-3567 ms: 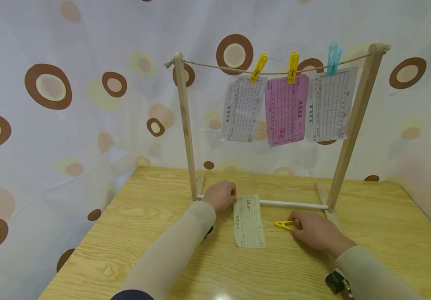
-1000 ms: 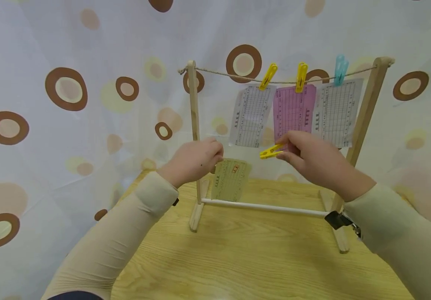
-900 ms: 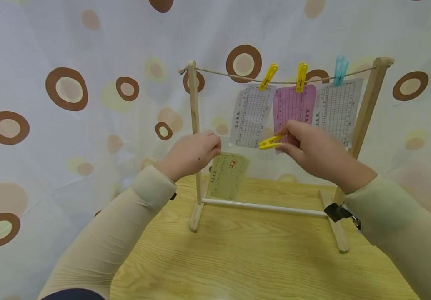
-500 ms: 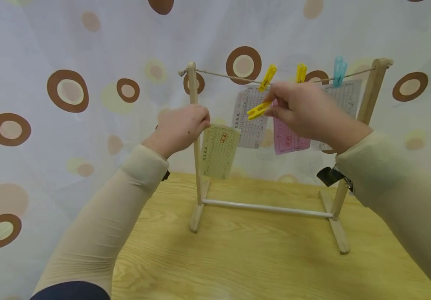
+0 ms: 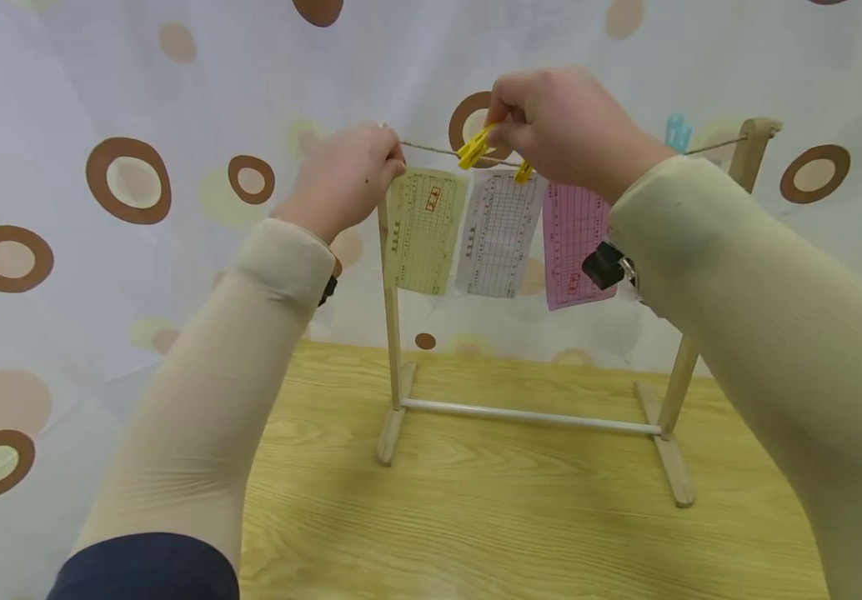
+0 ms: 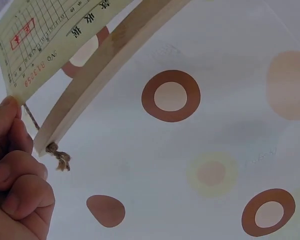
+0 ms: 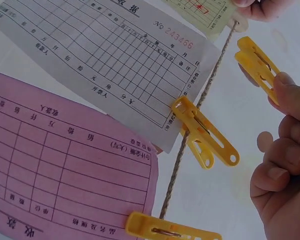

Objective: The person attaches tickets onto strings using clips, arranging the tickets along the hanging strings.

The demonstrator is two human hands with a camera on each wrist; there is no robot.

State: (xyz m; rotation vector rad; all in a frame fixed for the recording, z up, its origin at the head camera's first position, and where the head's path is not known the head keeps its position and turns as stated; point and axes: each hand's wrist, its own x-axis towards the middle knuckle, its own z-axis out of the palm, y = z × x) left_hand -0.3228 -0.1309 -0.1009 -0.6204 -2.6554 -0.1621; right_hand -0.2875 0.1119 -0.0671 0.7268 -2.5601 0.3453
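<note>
My left hand (image 5: pixel 344 179) pinches a pale yellow-green receipt slip (image 5: pixel 425 233) by its upper left corner, beside the left post's top. The slip hangs with its top edge just below the twine (image 5: pixel 428 148). A yellow clothespin (image 5: pixel 475 148) is pinched between thumb and fingers of my right hand (image 5: pixel 566 125), right at the twine near the slip's upper right corner. In the right wrist view that clothespin (image 7: pixel 255 65) stands apart from the twine. A white receipt (image 5: pixel 502 237) and a pink receipt (image 5: pixel 577 237) hang to the right, each held by a yellow clothespin.
The wooden stand has a right post (image 5: pixel 754 158) and a white lower bar (image 5: pixel 528 415) on the wood-grain table (image 5: pixel 491 508). A blue clothespin (image 5: pixel 677 133) sits on the twine at right; the paper under it is hidden by my right arm. A dotted curtain (image 5: pixel 198 83) backs everything.
Both hands have risen from the table to the twine, the left bringing the yellow-green slip, the right bringing the yellow clothespin. Over the last second both also shifted left.
</note>
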